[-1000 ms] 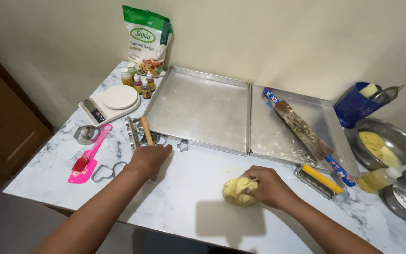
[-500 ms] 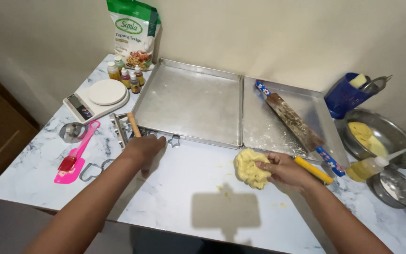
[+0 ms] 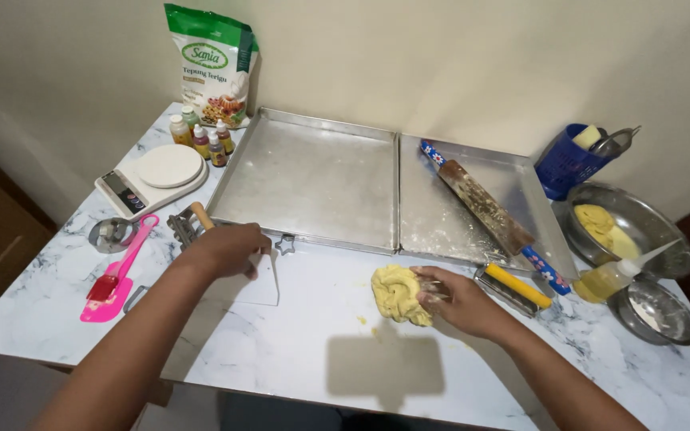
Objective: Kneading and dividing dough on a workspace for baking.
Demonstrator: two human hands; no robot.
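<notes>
- The right hand (image 3: 461, 302) is closed around a lump of yellow dough (image 3: 397, 294), holding it at its right side just above the marble table (image 3: 297, 351). A second ago the dough sat lower and nearer the person — it has since been carried toward the trays, leaving a few crumbs (image 3: 365, 322) behind.
- The left hand (image 3: 225, 249) grips a white plastic scraper (image 3: 261, 283), fingers curled over its top edge, blade flat on the table. A second ago this hand rested in much the same area, the scraper not plainly seen under it.
- Left of that hand lie a pink spatula (image 3: 117, 271), metal cookie cutters (image 3: 109, 234) and a wooden-handled tool (image 3: 193, 222); a small star cutter (image 3: 285, 243) sits at the tray's edge.
- Beyond them are two empty baking trays (image 3: 313, 183) side by side, a floured rolling pin (image 3: 485, 207) across the right one.
- Farthest back: a kitchen scale (image 3: 157, 175), small colouring bottles (image 3: 201, 140), a flour bag (image 3: 209, 64) — and, at right, metal bowls (image 3: 640, 231).
</notes>
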